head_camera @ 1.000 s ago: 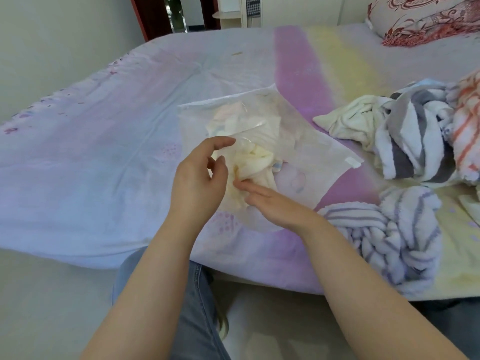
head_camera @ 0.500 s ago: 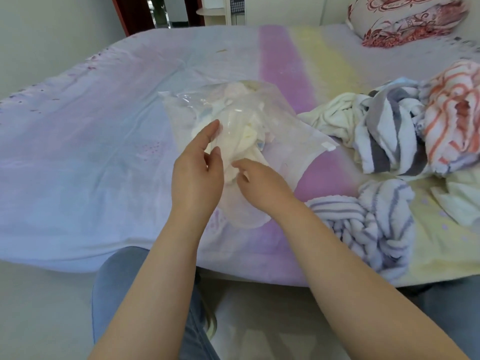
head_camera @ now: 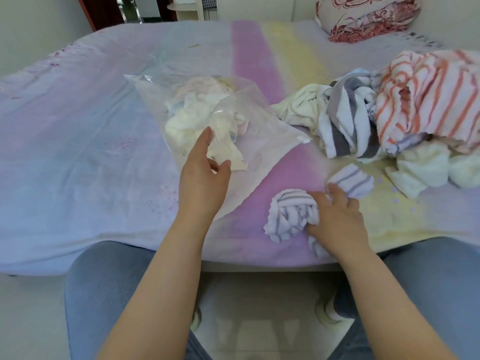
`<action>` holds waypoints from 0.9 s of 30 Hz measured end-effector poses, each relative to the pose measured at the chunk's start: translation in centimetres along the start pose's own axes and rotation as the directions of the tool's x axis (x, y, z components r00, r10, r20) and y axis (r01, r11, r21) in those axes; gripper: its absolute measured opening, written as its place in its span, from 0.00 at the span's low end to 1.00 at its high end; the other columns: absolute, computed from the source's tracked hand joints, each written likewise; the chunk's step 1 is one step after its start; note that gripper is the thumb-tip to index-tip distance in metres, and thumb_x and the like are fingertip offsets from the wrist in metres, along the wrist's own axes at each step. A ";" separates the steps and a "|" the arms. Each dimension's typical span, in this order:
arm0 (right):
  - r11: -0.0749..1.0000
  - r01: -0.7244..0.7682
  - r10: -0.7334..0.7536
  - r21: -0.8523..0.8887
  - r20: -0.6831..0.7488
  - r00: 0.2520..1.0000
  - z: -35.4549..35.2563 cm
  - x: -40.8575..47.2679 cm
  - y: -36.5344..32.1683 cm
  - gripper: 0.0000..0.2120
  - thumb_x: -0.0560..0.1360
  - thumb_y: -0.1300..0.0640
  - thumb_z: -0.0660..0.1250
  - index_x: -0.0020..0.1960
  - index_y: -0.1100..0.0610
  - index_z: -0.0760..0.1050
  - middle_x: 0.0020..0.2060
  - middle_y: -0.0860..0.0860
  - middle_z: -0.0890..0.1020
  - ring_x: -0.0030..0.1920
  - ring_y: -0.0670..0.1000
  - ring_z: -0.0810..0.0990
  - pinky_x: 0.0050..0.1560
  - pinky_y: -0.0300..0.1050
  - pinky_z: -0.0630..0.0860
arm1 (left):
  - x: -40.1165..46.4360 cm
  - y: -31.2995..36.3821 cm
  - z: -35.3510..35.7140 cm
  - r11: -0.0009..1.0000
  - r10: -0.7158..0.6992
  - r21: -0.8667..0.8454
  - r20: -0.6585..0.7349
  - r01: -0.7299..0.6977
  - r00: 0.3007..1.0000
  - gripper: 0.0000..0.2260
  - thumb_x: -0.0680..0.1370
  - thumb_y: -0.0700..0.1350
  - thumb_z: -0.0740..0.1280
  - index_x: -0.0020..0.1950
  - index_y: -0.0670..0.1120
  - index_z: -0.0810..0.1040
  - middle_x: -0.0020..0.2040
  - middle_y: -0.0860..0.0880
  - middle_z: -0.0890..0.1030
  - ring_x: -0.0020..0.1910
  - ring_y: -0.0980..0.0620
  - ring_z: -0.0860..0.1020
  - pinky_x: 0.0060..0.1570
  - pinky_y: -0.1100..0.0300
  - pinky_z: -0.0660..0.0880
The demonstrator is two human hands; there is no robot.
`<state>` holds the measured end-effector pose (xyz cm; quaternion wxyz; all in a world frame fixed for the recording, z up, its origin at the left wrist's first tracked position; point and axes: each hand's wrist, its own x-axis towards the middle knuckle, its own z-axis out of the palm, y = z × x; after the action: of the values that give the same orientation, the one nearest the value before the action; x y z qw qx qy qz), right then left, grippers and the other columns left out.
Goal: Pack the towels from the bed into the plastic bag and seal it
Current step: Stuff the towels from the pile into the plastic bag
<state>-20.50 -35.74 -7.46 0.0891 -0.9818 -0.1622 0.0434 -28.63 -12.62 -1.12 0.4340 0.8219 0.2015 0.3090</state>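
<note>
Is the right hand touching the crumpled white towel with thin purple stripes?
Touching. The head view shows the right hand gripping the purple-striped towel, fingers curled into its folds.

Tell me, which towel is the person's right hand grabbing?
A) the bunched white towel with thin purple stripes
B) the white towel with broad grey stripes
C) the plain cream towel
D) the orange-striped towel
A: the right hand has its fingers curled into the bunched white towel with thin purple stripes at the near edge of the bed, apart from the pile further right.
</note>
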 end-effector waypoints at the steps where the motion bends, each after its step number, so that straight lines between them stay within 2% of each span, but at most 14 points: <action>1: 0.999 0.013 -0.012 0.038 -0.037 0.999 -0.3 0.2 0.0 0.20 0.74 0.48 0.64 0.64 0.48 0.68 0.71 0.56 0.64 0.62 0.63 0.67 0.58 0.52 0.69 | 0.0 0.0 -0.2 1.000 0.006 0.007 0.001 -0.006 1.000 0.29 0.77 0.40 0.67 0.77 0.52 0.63 0.59 0.74 0.69 0.39 0.67 0.74 0.40 0.81 0.67; 3: 0.966 0.104 -0.092 0.235 -0.062 0.994 -1.6 0.3 0.0 0.06 0.74 0.54 0.63 0.51 0.50 0.73 0.54 0.52 0.78 0.51 0.57 0.76 0.47 0.45 0.72 | -0.1 -0.3 -0.6 1.000 0.018 0.020 0.008 -0.018 1.000 0.29 0.78 0.39 0.66 0.77 0.53 0.63 0.67 0.67 0.70 0.38 0.67 0.74 0.40 0.82 0.67; 5: 0.775 0.211 -0.224 0.596 -0.054 0.973 -3.7 -1.1 -1.1 0.05 0.72 0.53 0.67 0.47 0.45 0.75 0.45 0.43 0.81 0.47 0.48 0.79 0.43 0.33 0.71 | -0.2 -0.7 -1.1 0.999 0.027 0.023 0.006 -0.027 1.000 0.28 0.78 0.38 0.65 0.77 0.53 0.63 0.71 0.62 0.71 0.36 0.66 0.74 0.40 0.81 0.67; 8: 0.379 0.319 -0.562 0.869 -0.057 0.825 -6.1 -2.4 -5.6 0.16 0.71 0.53 0.71 0.56 0.38 0.76 0.53 0.35 0.82 0.54 0.35 0.79 0.49 0.23 0.70 | 0.1 -0.8 -2.1 1.000 0.023 -0.015 -0.005 -0.023 1.000 0.28 0.78 0.37 0.63 0.76 0.53 0.64 0.71 0.60 0.72 0.30 0.64 0.72 0.40 0.74 0.71; 10: 0.305 0.300 -0.584 0.904 -0.071 0.809 -5.9 -0.9 -8.9 0.16 0.72 0.57 0.70 0.58 0.44 0.76 0.54 0.38 0.82 0.56 0.38 0.79 0.50 0.27 0.73 | 0.3 -0.7 -2.7 0.993 0.029 -0.113 -0.008 -0.030 1.000 0.26 0.78 0.38 0.63 0.76 0.52 0.66 0.71 0.57 0.73 0.31 0.65 0.72 0.42 0.72 0.72; 12: 0.484 0.459 -0.538 0.745 -0.161 0.828 -4.8 1.8 -12.2 0.16 0.74 0.57 0.66 0.60 0.48 0.73 0.57 0.44 0.80 0.60 0.46 0.78 0.53 0.36 0.75 | 0.3 -0.4 -3.5 0.972 -0.002 -0.233 -0.030 -0.005 1.000 0.25 0.77 0.41 0.63 0.74 0.51 0.68 0.69 0.55 0.75 0.37 0.68 0.75 0.47 0.73 0.72; 13: 0.669 0.507 -0.523 0.543 -0.141 0.841 -4.0 3.3 -13.7 0.19 0.74 0.56 0.64 0.65 0.52 0.69 0.64 0.50 0.74 0.63 0.54 0.74 0.57 0.43 0.74 | 0.3 -0.3 -3.8 0.976 -0.002 -0.219 -0.048 -0.009 0.999 0.24 0.77 0.39 0.62 0.74 0.51 0.69 0.68 0.57 0.75 0.36 0.69 0.74 0.46 0.75 0.72; 15: 0.876 0.470 -0.476 0.112 0.029 0.879 -2.0 5.2 -15.6 0.32 0.78 0.54 0.61 0.77 0.56 0.50 0.77 0.57 0.53 0.73 0.62 0.59 0.69 0.55 0.64 | 0.3 -0.3 -4.4 0.993 0.029 -0.113 -0.091 -0.039 0.995 0.25 0.78 0.34 0.60 0.74 0.53 0.69 0.68 0.61 0.74 0.29 0.66 0.72 0.40 0.78 0.70; 17: 0.919 0.393 -0.390 0.023 0.181 0.903 -0.8 6.4 -16.3 0.40 0.79 0.48 0.60 0.78 0.55 0.36 0.77 0.56 0.38 0.77 0.62 0.44 0.74 0.59 0.51 | 0.5 -0.3 -5.0 0.996 0.050 -0.071 -0.106 -0.058 0.993 0.25 0.79 0.34 0.59 0.74 0.54 0.69 0.70 0.60 0.74 0.26 0.62 0.71 0.38 0.77 0.70; 20: 0.933 0.359 -0.359 0.022 0.097 0.928 -0.9 5.5 -16.5 0.48 0.75 0.41 0.64 0.77 0.56 0.33 0.77 0.58 0.36 0.77 0.62 0.38 0.75 0.58 0.46 | 0.9 -0.7 -5.6 0.996 0.080 -0.022 -0.090 -0.082 0.993 0.25 0.79 0.37 0.60 0.73 0.57 0.69 0.63 0.72 0.74 0.27 0.59 0.70 0.38 0.76 0.71; 22: 0.928 0.373 -0.372 -0.004 -0.084 0.924 -1.2 3.3 -15.7 0.48 0.73 0.40 0.66 0.78 0.56 0.39 0.77 0.59 0.42 0.76 0.63 0.44 0.74 0.57 0.52 | 0.9 -1.0 -5.6 0.996 0.084 0.002 -0.064 -0.084 0.994 0.25 0.79 0.38 0.61 0.73 0.59 0.69 0.52 0.81 0.73 0.28 0.59 0.70 0.37 0.74 0.72; 24: 0.928 0.372 -0.356 0.000 -0.295 0.887 -1.2 0.6 -14.5 0.40 0.73 0.43 0.67 0.77 0.53 0.51 0.72 0.60 0.59 0.67 0.63 0.64 0.60 0.53 0.69 | 0.9 -1.1 -5.4 0.997 0.082 -0.007 -0.043 -0.082 0.996 0.25 0.79 0.38 0.61 0.72 0.60 0.69 0.51 0.82 0.73 0.28 0.59 0.70 0.35 0.74 0.71; 26: 0.913 0.395 -0.345 0.107 -0.319 0.883 -1.1 -1.4 -13.7 0.28 0.76 0.48 0.63 0.73 0.47 0.58 0.60 0.56 0.68 0.50 0.59 0.75 0.39 0.47 0.72 | 0.9 -1.0 -4.8 0.996 0.078 -0.030 -0.043 -0.079 0.996 0.25 0.78 0.37 0.60 0.72 0.60 0.70 0.52 0.80 0.74 0.27 0.60 0.70 0.35 0.74 0.70; 27: 0.898 0.405 -0.357 0.171 -0.252 0.899 -0.7 -1.8 -13.6 0.24 0.78 0.48 0.59 0.72 0.44 0.58 0.59 0.55 0.68 0.47 0.58 0.77 0.36 0.46 0.70 | 0.9 -0.9 -4.5 0.996 0.078 -0.040 -0.048 -0.080 0.996 0.26 0.78 0.37 0.60 0.72 0.60 0.70 0.54 0.78 0.75 0.27 0.60 0.70 0.35 0.75 0.70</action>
<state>-26.35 -23.81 -4.09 0.2206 -0.9136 -0.3357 -0.0633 -31.09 -8.92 0.39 0.4337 0.8126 0.1725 0.3491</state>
